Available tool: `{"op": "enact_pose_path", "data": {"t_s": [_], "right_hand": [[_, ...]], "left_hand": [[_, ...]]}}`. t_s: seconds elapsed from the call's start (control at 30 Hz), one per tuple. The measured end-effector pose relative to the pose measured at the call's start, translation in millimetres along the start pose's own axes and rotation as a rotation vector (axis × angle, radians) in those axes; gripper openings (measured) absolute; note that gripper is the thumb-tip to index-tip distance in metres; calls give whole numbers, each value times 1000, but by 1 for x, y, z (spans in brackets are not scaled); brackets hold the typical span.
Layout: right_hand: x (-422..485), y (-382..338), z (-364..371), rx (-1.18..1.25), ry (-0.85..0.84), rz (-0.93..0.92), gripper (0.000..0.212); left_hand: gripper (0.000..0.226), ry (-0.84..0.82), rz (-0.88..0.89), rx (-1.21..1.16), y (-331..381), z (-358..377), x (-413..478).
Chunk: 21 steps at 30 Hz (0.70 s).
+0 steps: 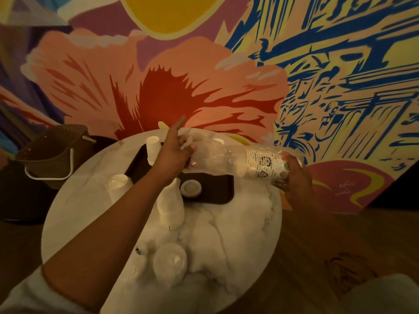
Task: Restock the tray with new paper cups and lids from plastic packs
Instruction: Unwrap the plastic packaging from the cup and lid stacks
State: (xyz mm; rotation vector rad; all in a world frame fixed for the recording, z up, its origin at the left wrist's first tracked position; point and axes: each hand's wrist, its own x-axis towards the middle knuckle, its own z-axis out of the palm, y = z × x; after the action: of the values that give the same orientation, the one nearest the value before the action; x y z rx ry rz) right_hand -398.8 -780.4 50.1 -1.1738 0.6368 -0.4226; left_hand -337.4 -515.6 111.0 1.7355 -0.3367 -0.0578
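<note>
My right hand (293, 177) curled round the printed end of the clear plastic pack of paper cups (238, 160), which I held level between both hands. My left hand (173, 155) pinched its loose open end, forefinger straight out. Below my fingers lay the dark rectangular tray (217, 196), one round white lid (191, 188) on it.

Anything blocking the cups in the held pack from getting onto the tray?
The plastic pack wraps the cups, held above the tray by left hand and right hand. On the tray, a cup stack far left and a lid near the front take space.
</note>
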Motion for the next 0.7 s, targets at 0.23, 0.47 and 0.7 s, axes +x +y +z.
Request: {"op": "enact_pose_path", "data": {"t_s": [0.23, 0.47, 0.7], "right_hand": [[-6, -14, -2, 1, 13, -86, 38], [-26, -64, 5, -490, -41, -457, 31], [-61, -50, 51, -1120, -271, -725, 61]], "left_hand": [[95, 117, -32, 125, -6, -12, 1], [37, 138, 105, 591, -20, 6, -12], [35, 59, 64, 99, -12, 36, -28]]}}
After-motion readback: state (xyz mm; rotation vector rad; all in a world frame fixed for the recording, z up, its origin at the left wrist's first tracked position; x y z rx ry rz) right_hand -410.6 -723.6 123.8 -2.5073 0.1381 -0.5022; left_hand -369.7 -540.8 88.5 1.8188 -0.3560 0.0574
